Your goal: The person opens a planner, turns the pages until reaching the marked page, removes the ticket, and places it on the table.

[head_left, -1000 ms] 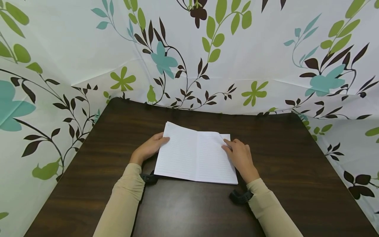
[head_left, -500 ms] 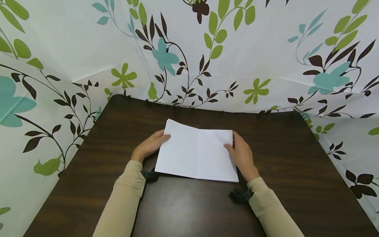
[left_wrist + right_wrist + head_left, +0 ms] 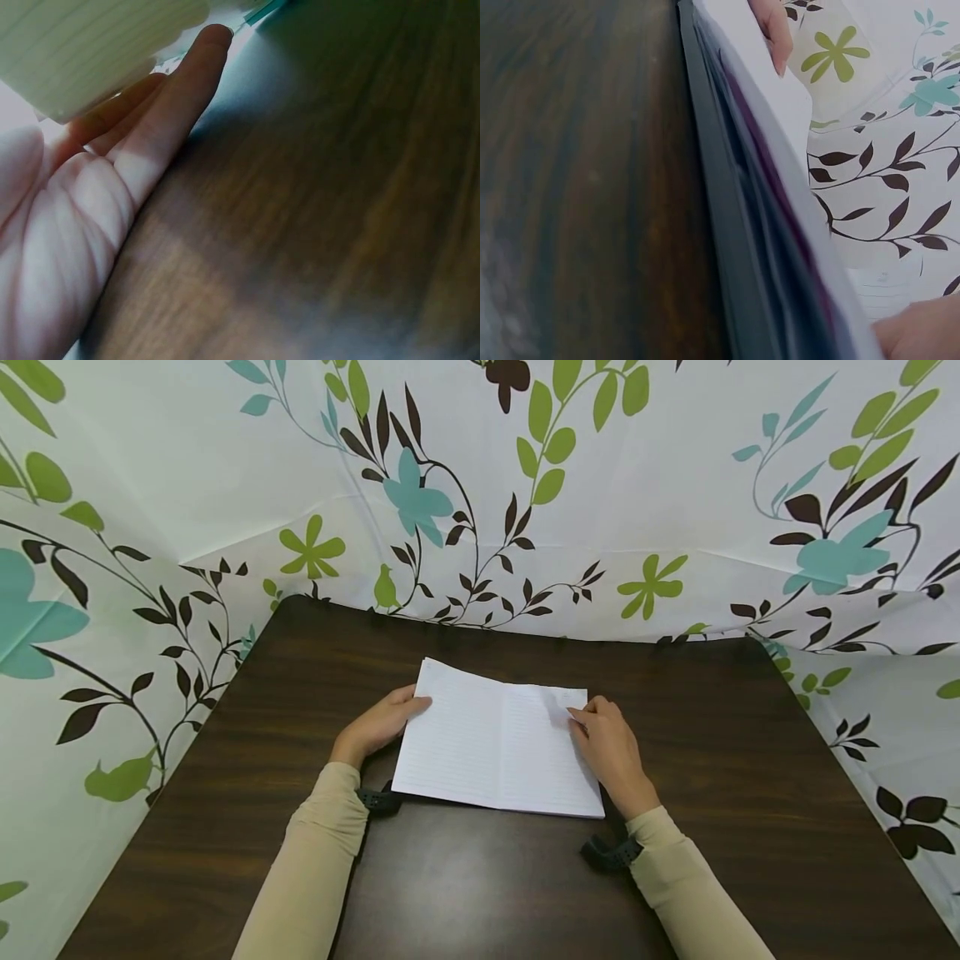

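An open notebook (image 3: 457, 735) with white lined pages sits over the table, its spine running away from me. My left hand (image 3: 378, 724) grips its left edge, thumb on the page; in the left wrist view the fingers (image 3: 187, 90) reach beneath the pages. At the right edge, my right hand (image 3: 611, 752) has thumb and index finger together near the upper part of the right page (image 3: 536, 752), pinching its edge. That page looks slightly bent there, with a soft shadow. In the right wrist view the notebook's side (image 3: 780, 157) shows white, purple and dark layers.
The dark wood-grain table (image 3: 720, 760) extends around the notebook on all sides. A white cloth (image 3: 570, 543) printed with leaves and flowers hangs behind and beside it. Dark bands (image 3: 611, 853) sit at both wrists, below the tan sleeves.
My right fingers held the right page's upper edge, then slipped behind the edge with the page flat, and now have come back onto the page. The left hand keeps its grip.
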Tool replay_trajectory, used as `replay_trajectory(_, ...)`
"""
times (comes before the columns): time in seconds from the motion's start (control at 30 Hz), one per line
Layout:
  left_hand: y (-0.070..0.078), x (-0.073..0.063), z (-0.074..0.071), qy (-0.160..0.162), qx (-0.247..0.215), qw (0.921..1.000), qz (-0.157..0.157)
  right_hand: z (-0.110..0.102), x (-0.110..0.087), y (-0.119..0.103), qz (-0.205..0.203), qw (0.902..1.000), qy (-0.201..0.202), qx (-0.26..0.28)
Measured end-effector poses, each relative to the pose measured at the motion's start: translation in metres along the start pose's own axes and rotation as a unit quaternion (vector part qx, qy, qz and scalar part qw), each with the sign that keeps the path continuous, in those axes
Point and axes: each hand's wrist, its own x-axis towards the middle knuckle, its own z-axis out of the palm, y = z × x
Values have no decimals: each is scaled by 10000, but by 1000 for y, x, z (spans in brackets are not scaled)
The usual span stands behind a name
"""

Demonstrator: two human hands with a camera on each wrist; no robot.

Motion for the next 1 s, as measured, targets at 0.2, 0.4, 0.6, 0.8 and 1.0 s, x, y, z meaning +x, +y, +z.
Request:
replay_trajectory(0.2, -1, 1, 0, -45, -21, 10000, 20, -10, -2, -11, -906, 9945, -206, -475)
replay_trajectory(0.4, -1, 3, 1, -136, -147, 9998, 54, -24, -9, -27, -1334, 9841, -1125, -325)
replay_trajectory(0.6, -2, 3, 1, -78, -127, 9999, 23, -34, -20, -45, -1271, 9770, -1707, -151)
replay_trajectory(0.8, 0, 1, 1, -78, -109, 9999, 36, -40, -33, -64, -1565, 9733, -1664, -215)
replay_trajectory(1.0, -1, 1, 0, -63, -111, 9999, 57, -48, -42, -83, -1774, 9689, -1721, -76)
